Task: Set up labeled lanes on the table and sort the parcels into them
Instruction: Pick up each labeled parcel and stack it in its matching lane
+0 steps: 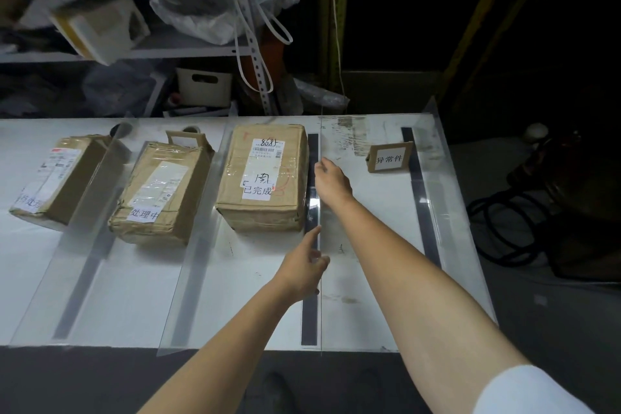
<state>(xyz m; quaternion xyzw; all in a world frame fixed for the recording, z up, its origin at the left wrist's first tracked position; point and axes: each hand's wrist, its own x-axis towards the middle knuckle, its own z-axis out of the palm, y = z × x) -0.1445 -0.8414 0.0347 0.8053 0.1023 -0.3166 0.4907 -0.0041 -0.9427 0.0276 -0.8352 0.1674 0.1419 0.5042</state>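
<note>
Three brown cardboard parcels lie in lanes on the white table [255, 312]: a left parcel [57, 178], a middle parcel [161, 191] and a right parcel [265, 175], each with a white label. A clear upright divider [321, 323], seen edge-on, stands along a black tape strip [309, 319] right of the third parcel. My left hand [302, 272] pinches this divider near its middle, thumb on the right side. My right hand [331, 181] grips its top edge farther back. A small cardboard label card [389, 157] stands in the rightmost lane.
Other clear dividers lean over the lanes: a left one [100, 212], a middle one [201, 245] and a right one [447, 212] at the table's right edge. A cluttered shelf [188, 50] with bags and a white bin [204, 86] stands behind. Black cables [497, 232] lie on the floor at right.
</note>
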